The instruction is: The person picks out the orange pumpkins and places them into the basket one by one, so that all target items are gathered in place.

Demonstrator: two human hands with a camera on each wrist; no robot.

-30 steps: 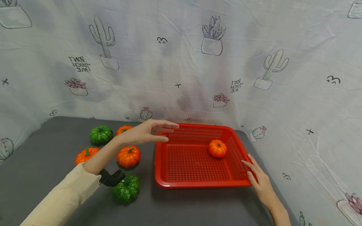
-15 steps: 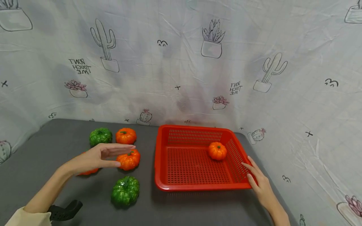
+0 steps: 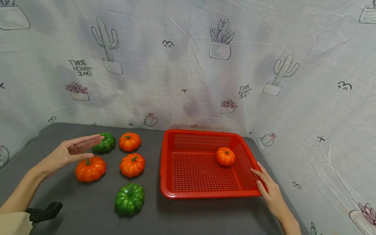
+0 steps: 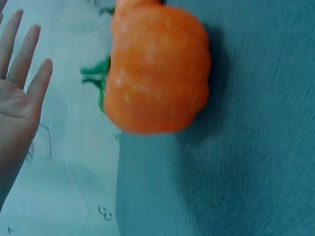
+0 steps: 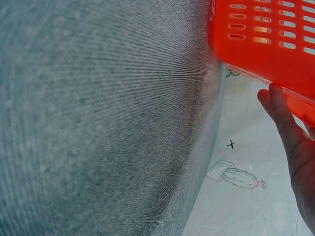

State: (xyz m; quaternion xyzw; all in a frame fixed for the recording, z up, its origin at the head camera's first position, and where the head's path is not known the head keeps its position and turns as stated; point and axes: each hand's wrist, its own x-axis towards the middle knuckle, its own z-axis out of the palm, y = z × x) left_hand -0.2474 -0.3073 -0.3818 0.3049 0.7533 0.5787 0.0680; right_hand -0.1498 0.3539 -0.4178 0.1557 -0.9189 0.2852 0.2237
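My left hand (image 3: 74, 151) is held with straight fingers and thumb apart, above an orange toy pumpkin (image 3: 90, 169) with a green stem. Nothing is in that hand. Seen from the left wrist, the orange pumpkin (image 4: 157, 73) is close and large, with the palm (image 4: 17, 105) off to its left. On the right, my right hand (image 3: 271, 191) rests on the side rim of a red plastic basket (image 3: 211, 195), fingers fairly straight. The right wrist view has the fingertips (image 5: 276, 98) right at the basket's rim (image 5: 275, 59). One orange pumpkin (image 3: 225, 156) sits inside the basket toward its right wall.
Two more orange pumpkins, a rear one (image 3: 130, 142) and a nearer one (image 3: 132, 165), stand left of the basket. A green pumpkin (image 3: 129, 199) is nearer the front; another green pumpkin (image 3: 106, 143) lies partly behind the left fingers. A cactus-print cloth (image 3: 188, 65) backs the grey table (image 3: 188, 218).
My left hand has moved from over the basket's left edge leftward and down to the left orange pumpkin, uncovering the other pumpkins. My right hand and the basket stay put.
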